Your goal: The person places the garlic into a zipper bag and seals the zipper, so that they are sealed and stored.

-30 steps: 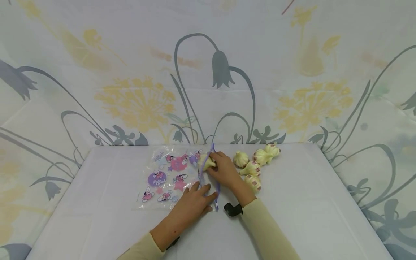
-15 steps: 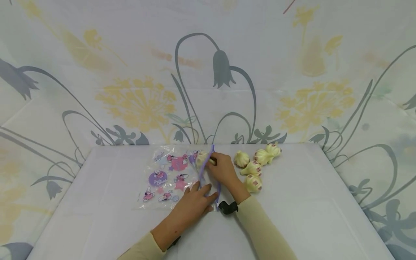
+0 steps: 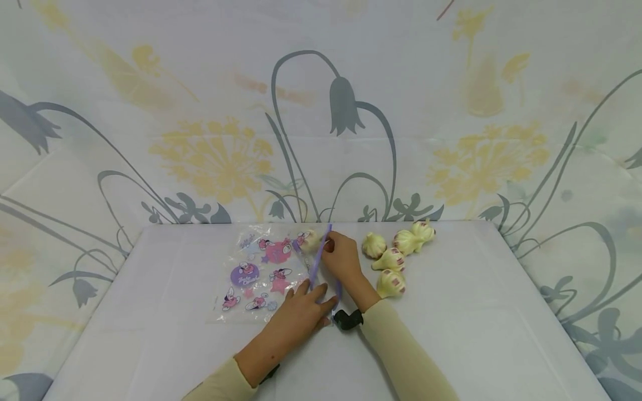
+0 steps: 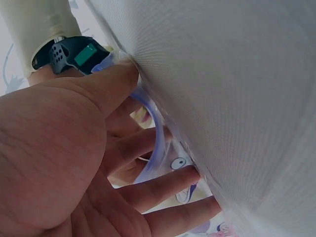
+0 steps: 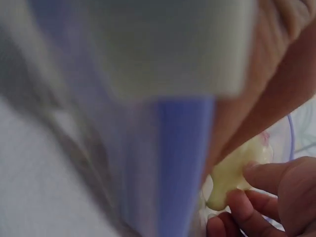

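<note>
A clear printed zip bag [image 3: 244, 275] lies flat on the table, its purple-edged mouth [image 3: 321, 256] raised toward the right. My right hand [image 3: 343, 259] is at this opening, fingers curled. In the right wrist view its thumb and fingertips pinch a pale garlic bulb [image 5: 239, 165] by the stem end. Through the film, the head view shows that bulb's round part just inside the bag. My left hand [image 3: 296, 314] rests on the bag's near side with fingers spread; the left wrist view shows those fingers [image 4: 163, 190] fairly straight against the film.
Several more garlic bulbs [image 3: 390, 283] lie in a loose cluster right of my right hand, toward the table's back. A white cloth covers the table [image 3: 476, 323]. Flower-printed fabric [image 3: 321, 167] stands behind it. A black wrist camera [image 3: 348, 319] sits on the right wrist.
My right hand has pushed the garlic bulb leftward through the mouth into the bag. The purple edge has straightened over it. My left hand has stayed in place.
</note>
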Demonstrator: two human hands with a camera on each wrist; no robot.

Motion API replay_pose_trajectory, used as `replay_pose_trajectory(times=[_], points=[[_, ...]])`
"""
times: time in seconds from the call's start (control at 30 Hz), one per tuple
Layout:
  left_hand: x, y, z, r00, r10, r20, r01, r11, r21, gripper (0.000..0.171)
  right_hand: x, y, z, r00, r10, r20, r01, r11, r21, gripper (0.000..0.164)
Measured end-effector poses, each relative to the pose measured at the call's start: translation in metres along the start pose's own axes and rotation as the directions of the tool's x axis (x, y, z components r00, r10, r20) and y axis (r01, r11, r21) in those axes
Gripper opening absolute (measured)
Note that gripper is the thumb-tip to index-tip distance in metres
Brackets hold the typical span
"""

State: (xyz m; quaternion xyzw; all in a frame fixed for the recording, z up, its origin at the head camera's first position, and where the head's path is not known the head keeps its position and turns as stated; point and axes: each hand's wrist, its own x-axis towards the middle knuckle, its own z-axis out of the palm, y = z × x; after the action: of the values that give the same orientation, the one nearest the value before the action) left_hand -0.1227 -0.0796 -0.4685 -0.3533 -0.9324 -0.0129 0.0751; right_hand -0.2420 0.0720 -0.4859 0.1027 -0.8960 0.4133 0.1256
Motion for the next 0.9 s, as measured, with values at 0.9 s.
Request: replay_pose_trajectory(times=[0.9], points=[[0.000,0.001,0.002,0.999,-0.031,0.033,0.033,0.998,-0.058,0.043,-0.043,-0.017,-0.053,0.981,-0.164,0.104,0.175,0.979,-0.106,0.039]])
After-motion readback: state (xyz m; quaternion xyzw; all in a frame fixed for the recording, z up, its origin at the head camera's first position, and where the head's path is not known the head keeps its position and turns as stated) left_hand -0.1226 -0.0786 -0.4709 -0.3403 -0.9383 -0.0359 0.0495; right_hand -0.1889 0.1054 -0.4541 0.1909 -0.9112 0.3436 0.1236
